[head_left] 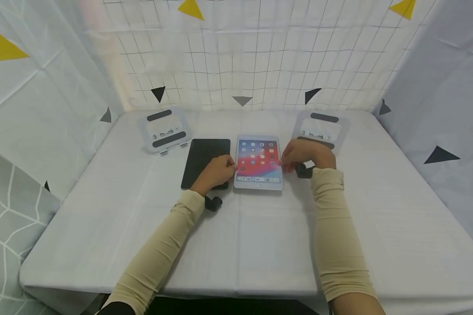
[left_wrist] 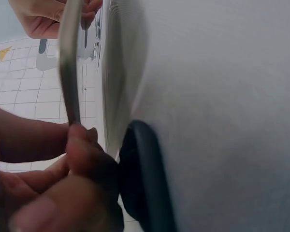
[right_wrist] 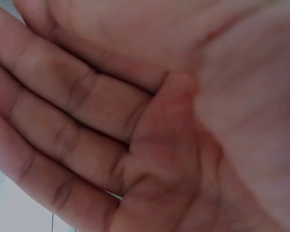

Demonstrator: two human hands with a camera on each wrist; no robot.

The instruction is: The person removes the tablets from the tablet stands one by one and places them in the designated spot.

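A white tablet [head_left: 258,153], screen lit and facing up, is held between the two hands in the head view. My left hand [head_left: 216,172] pinches its left edge; the left wrist view shows the tablet's thin side [left_wrist: 69,67] raised off the table between thumb and fingers. At the opposite edge, my right hand [head_left: 305,153] grips with its fingertips. Its palm fills the right wrist view, where the tablet does not show. A flat black tablet-like slab [head_left: 202,153] lies on the table, partly under my left hand, its dark rim [left_wrist: 152,174] close to the fingers.
Two translucent frames with black pads and metal fittings lie at the back, a left frame [head_left: 183,118] and a right frame [head_left: 344,124], the latter just behind my right hand. A white cloth covers the table [head_left: 260,245]. Grid-marked sheets [head_left: 236,57] enclose the back.
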